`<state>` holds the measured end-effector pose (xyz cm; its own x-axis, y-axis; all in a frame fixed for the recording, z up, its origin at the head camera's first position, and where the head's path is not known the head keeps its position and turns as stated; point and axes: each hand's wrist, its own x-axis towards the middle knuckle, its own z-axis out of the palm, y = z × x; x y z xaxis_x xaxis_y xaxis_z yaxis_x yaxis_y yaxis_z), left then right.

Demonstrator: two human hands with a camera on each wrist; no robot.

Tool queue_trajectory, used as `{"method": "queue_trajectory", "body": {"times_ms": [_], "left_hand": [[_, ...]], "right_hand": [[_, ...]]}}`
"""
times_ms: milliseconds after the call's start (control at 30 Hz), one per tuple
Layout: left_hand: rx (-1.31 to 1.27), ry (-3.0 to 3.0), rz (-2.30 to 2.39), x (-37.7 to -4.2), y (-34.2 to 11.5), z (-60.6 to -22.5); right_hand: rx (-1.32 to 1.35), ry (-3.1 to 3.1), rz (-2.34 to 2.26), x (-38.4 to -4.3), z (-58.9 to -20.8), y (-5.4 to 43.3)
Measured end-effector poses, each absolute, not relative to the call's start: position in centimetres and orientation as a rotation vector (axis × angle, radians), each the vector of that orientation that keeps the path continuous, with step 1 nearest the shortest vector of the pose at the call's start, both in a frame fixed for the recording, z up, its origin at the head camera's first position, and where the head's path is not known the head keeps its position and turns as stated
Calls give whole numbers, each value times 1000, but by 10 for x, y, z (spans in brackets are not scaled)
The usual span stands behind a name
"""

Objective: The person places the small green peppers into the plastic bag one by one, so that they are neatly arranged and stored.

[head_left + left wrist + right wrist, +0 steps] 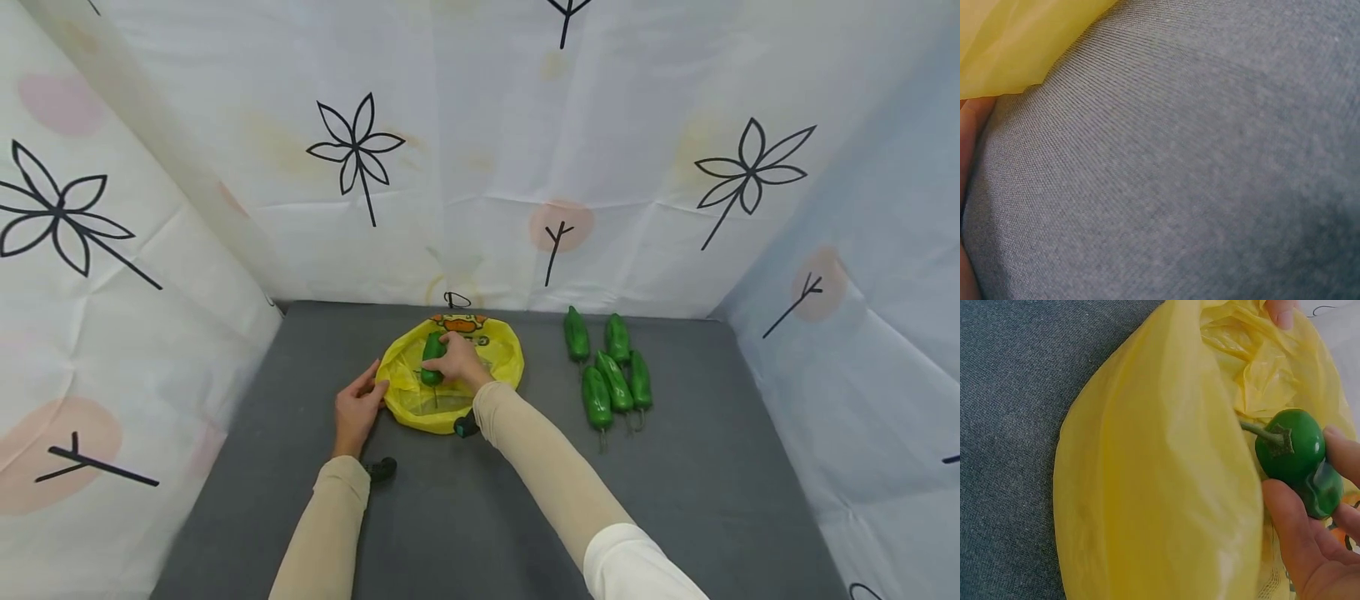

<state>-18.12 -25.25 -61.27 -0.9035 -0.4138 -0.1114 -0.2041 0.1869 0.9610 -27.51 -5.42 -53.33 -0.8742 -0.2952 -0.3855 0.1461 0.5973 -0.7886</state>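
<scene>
A yellow plastic bag point(405, 407) stands with its mouth spread wide and its rim rolled into a ring. My right hand point(459, 363) grips a green pepper point(432, 352) between thumb and fingers, inside the bag's mouth. In the right wrist view the pepper point(1291, 447) points its stem toward the bag's near wall. At the bag's left side, my left hand point(358, 410) pinches the rim, thumb on the inner side. Only a sliver of that hand shows in the left wrist view, below the yellow plastic point(1016, 50).
Several green peppers point(615, 382) lie in a group on the grey table point(720, 467), right of the bag. A white patterned cloth point(480, 167) hangs behind the table and along both sides. Dark wrist-worn devices sit at both wrists.
</scene>
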Motion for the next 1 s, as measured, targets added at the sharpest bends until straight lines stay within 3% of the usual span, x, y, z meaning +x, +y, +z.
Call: {"method": "queue_trajectory", "body": {"times_ms": [1000], "left_hand": [[616,-2311,-1764,-182,-251,-613]], "right_hand": [[-168,2337,-1193,-273,-527,-48]]}}
